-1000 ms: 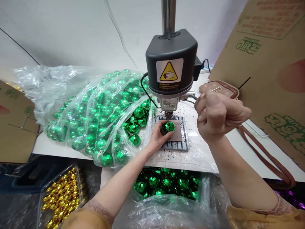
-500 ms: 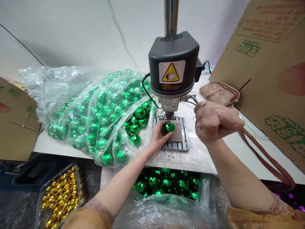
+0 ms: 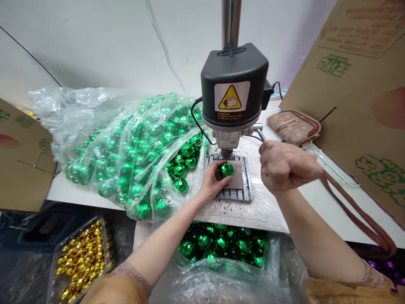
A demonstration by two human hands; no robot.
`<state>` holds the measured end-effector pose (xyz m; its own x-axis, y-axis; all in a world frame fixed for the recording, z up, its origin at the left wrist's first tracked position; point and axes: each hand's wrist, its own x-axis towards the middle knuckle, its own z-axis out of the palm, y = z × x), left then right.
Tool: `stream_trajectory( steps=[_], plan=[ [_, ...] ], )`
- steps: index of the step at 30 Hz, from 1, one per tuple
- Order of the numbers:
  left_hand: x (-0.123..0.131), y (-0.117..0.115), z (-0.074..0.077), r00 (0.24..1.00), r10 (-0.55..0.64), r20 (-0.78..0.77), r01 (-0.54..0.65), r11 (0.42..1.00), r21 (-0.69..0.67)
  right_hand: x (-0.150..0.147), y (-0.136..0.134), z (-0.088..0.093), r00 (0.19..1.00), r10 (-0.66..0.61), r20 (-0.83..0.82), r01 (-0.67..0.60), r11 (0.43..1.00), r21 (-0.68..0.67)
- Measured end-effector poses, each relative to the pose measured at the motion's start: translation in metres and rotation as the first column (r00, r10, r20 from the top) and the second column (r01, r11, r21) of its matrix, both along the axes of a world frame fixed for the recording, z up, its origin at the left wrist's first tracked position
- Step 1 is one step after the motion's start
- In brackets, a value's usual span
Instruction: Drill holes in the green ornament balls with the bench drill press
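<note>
Under the black drill press [image 3: 234, 88] sits a shiny green faceted ball [image 3: 228, 169]. My left hand [image 3: 212, 180] grips that ball between thumb and fingers, over a brown pad [image 3: 237, 182] on the slotted metal base [image 3: 248, 195]. The drill bit [image 3: 226, 161] comes down to the top of the ball; whether it has gone in, I cannot tell. To the right, my right hand [image 3: 286, 165] is a fist around the press's feed lever [image 3: 260, 134], whose grip end is hidden inside the fingers.
A clear plastic bag [image 3: 104, 147] of green balls lies left of the press. More green balls [image 3: 221, 242] lie below the table edge. A bin of gold balls [image 3: 82, 261] stands lower left. A brown purse [image 3: 294, 126] and a cardboard box [image 3: 357, 84] are at right.
The whole view has shifted slightly, so everything appears a little further right. Both hands keep their holds on the ball and the lever.
</note>
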<state>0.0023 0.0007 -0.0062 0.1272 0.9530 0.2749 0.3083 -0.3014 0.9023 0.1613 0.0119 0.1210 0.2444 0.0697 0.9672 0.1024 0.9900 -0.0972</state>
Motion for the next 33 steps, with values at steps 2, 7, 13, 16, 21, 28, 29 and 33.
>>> stream_trajectory(
  steps=[2,7,13,16,21,28,29,33],
  plan=[
    [0.002,0.001,0.002,1.0,-0.003,0.024,0.004,1.0,-0.025,-0.004,-0.002,0.018,0.994,-0.031,-0.105,0.015,0.989,-0.147],
    [0.002,-0.014,0.02,0.993,0.111,-0.044,-0.11,0.994,0.007,-0.01,0.007,0.062,0.972,0.061,-0.229,-0.122,0.957,-0.264],
    [-0.04,-0.079,0.068,0.846,-0.24,-0.476,0.211,0.971,-0.115,-0.006,0.014,0.063,0.978,0.03,-0.206,-0.079,0.969,-0.233],
    [-0.068,-0.093,0.079,0.753,-0.435,-0.494,0.308,0.896,-0.319,-0.007,0.013,0.062,0.978,0.033,-0.207,-0.079,0.973,-0.215],
    [-0.102,-0.051,0.063,0.754,0.108,-0.648,-0.063,0.994,0.092,-0.01,0.01,0.063,0.972,0.005,-0.234,-0.062,0.97,-0.236],
    [-0.128,0.007,0.043,0.574,0.188,-0.797,-0.213,0.974,0.077,-0.01,0.01,0.062,0.974,-0.006,-0.228,-0.049,0.97,-0.236],
    [-0.13,0.009,0.043,0.599,0.146,-0.787,-0.188,0.981,0.039,-0.01,0.01,0.062,0.974,-0.004,-0.227,-0.051,0.97,-0.239],
    [-0.13,0.008,0.049,0.764,0.117,-0.635,-0.193,0.98,-0.052,-0.01,0.008,0.062,0.974,0.004,-0.224,-0.062,0.966,-0.251]
  ],
)
